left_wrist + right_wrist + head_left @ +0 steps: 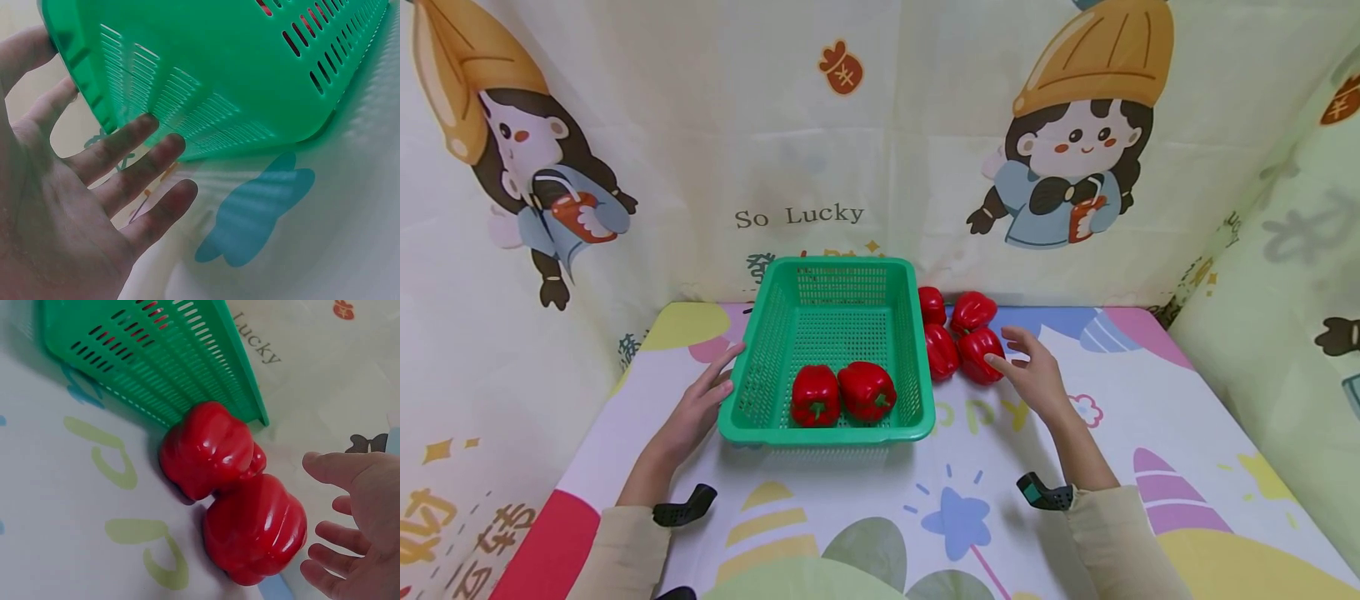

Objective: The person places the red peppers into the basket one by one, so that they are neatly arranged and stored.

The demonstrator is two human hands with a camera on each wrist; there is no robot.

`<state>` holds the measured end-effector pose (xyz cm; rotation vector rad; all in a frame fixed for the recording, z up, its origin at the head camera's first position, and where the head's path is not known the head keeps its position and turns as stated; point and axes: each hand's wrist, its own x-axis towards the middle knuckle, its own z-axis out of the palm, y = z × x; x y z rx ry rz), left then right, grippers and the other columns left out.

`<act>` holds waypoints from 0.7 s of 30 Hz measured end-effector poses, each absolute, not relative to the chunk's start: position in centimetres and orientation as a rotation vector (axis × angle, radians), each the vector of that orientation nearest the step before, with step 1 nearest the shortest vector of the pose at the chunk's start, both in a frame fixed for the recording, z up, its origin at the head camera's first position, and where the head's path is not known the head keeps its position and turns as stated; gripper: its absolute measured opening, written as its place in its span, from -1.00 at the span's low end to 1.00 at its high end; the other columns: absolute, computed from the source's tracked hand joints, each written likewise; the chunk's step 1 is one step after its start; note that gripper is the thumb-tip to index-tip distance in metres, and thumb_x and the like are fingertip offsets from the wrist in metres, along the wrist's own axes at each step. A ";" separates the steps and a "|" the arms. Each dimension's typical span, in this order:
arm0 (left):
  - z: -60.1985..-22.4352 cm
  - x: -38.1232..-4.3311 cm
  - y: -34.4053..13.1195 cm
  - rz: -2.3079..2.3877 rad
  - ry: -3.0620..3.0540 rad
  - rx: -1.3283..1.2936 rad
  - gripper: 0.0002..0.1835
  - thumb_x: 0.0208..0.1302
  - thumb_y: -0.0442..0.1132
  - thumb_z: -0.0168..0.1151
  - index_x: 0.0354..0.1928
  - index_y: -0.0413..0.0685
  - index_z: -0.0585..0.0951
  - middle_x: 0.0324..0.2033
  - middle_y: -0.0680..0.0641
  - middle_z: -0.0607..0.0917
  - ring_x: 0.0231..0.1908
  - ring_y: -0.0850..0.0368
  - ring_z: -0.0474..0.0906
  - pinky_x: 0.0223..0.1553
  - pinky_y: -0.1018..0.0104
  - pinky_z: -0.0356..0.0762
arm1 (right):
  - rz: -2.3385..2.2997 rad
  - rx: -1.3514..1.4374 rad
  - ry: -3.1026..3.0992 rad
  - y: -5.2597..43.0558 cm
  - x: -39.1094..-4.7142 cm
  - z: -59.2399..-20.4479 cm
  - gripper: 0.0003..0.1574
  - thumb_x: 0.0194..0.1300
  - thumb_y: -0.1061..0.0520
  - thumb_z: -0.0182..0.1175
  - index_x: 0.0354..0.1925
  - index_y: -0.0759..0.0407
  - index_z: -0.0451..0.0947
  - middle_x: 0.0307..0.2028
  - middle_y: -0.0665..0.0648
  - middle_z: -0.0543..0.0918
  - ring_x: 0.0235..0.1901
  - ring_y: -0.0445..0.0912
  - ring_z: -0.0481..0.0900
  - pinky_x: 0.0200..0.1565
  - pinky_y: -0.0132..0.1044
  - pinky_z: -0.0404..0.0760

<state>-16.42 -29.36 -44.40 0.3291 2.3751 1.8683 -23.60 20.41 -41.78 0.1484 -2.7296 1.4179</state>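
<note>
A green plastic basket (827, 435) with slotted walls stands on the table, holding two red bell peppers, one on the left (815, 396) and one on the right (868, 390). My left hand (691, 414) touches the basket's left side with its fingers spread and straight. To the right of the basket lie several more red bell peppers (974, 312) in a cluster. My right hand (1036, 377) is beside the nearest bell pepper (256, 528), fingers loosely extended and apart from it in the right wrist view.
A printed cloth (955, 467) covers the table. Behind it hangs a patterned cloth backdrop (880, 167), close to the basket's far edge. Another cloth wall (1285, 275) rises on the right.
</note>
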 end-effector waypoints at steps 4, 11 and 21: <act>-44.4 -16.4 -29.4 1.854 2.385 0.318 -0.42 0.53 -0.05 -0.25 0.53 0.28 -0.02 0.52 -0.09 -0.03 0.28 0.42 0.15 0.31 0.18 0.18 | 1.423 0.146 -2.733 20.4 -23.6 -41.9 -0.22 0.29 -0.05 0.25 0.36 0.17 0.24 0.33 0.27 0.37 0.31 0.20 0.32 0.27 0.10 0.41; -44.3 -16.4 -29.2 1.869 2.375 0.302 -0.42 0.53 -0.04 -0.24 0.53 0.30 -0.02 0.52 -0.11 -0.05 0.34 0.28 0.13 0.39 -0.20 0.05 | 1.430 0.136 -2.740 20.4 -23.8 -42.2 -0.19 0.27 -0.05 0.27 0.37 0.17 0.22 0.33 0.28 0.35 0.31 0.21 0.32 0.28 0.10 0.41; -44.2 -16.4 -29.1 1.868 2.379 0.295 -0.41 0.53 -0.04 -0.25 0.53 0.23 -0.04 0.52 -0.14 -0.06 0.28 0.39 0.16 0.36 -0.33 -0.01 | 1.481 0.105 -2.735 20.1 -24.1 -42.5 -0.13 0.26 -0.08 0.28 0.40 0.14 0.19 0.36 0.25 0.32 0.33 0.21 0.30 0.29 0.09 0.39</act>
